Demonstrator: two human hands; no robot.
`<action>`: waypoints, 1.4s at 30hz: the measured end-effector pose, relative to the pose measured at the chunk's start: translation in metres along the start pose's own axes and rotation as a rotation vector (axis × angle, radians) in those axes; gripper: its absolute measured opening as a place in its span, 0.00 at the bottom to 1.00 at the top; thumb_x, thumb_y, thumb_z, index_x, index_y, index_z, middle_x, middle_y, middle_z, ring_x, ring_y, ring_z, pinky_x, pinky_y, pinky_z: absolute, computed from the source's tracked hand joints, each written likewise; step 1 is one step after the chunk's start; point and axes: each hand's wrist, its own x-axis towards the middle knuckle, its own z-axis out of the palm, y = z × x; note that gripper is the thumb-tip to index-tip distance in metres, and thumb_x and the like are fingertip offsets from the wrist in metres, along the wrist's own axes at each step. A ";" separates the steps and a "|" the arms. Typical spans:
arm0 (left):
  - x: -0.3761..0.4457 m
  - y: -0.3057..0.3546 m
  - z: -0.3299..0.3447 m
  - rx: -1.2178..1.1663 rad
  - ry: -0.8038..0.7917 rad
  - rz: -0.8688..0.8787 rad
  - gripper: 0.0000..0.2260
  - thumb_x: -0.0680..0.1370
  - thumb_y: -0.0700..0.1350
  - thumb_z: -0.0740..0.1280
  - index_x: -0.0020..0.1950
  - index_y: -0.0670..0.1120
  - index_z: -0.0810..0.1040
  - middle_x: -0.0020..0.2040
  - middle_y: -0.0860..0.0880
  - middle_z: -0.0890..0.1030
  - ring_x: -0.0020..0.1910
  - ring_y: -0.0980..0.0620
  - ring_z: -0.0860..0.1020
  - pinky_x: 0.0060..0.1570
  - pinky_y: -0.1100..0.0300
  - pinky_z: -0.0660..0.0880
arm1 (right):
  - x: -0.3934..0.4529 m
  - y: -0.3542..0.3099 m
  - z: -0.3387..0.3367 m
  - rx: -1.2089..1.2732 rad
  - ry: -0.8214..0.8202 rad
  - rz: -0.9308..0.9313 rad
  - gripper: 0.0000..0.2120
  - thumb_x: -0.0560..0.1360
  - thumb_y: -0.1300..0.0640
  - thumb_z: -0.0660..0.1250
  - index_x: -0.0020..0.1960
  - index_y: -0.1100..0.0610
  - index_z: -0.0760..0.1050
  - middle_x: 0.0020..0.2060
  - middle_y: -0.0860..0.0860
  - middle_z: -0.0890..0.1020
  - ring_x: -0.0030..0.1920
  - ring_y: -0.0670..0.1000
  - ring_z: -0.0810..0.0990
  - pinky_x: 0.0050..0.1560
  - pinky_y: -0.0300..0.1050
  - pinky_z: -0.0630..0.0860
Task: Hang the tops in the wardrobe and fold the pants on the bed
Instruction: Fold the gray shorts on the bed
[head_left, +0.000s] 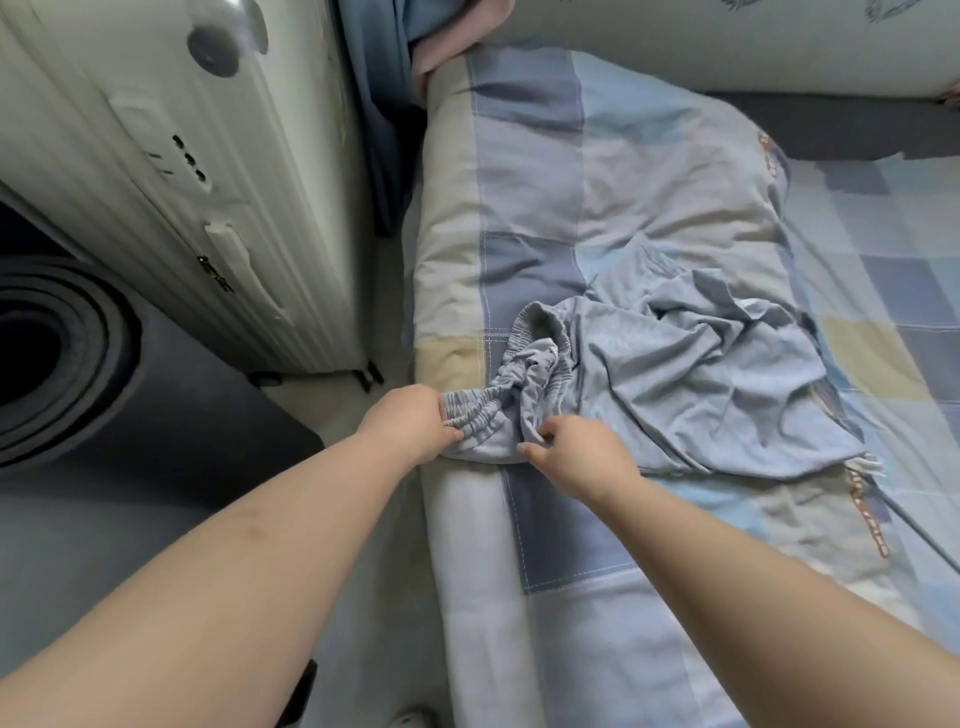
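**Crumpled pants gripped at the waistband on the bed edge**

Light blue-grey pants (691, 374), of soft, thin, heavily creased fabric, lie bunched on the checked quilt (530, 171) near the bed's near-left edge. The gathered elastic waistband (498, 405) points toward the person; the legs trail away to the right, so the long axis runs roughly left to right. The left hand (408, 423) pinches the waistband's left end. The right hand (576, 452), fingers curled, grips the fabric just beside it. A ribbed white suitcase (171, 171) stands left of the bed.
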 end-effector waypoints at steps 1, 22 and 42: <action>-0.002 0.000 -0.001 0.014 0.012 -0.007 0.13 0.75 0.54 0.67 0.46 0.44 0.78 0.50 0.46 0.81 0.51 0.45 0.78 0.43 0.58 0.70 | -0.003 0.004 -0.004 -0.003 0.040 0.013 0.19 0.74 0.41 0.63 0.33 0.53 0.67 0.34 0.51 0.74 0.45 0.57 0.77 0.38 0.44 0.65; -0.297 0.133 -0.133 0.391 0.569 0.239 0.15 0.78 0.53 0.64 0.34 0.48 0.75 0.31 0.50 0.72 0.36 0.45 0.73 0.34 0.57 0.66 | -0.298 0.227 -0.215 -0.252 0.568 0.029 0.09 0.78 0.50 0.61 0.49 0.52 0.79 0.47 0.56 0.82 0.50 0.59 0.79 0.39 0.46 0.71; -0.717 0.266 -0.171 0.164 0.736 0.463 0.08 0.72 0.45 0.74 0.50 0.46 0.85 0.47 0.48 0.78 0.44 0.50 0.76 0.50 0.59 0.70 | -0.721 0.360 -0.400 -0.051 0.794 -0.276 0.07 0.77 0.54 0.67 0.50 0.54 0.81 0.38 0.50 0.81 0.41 0.54 0.76 0.42 0.44 0.66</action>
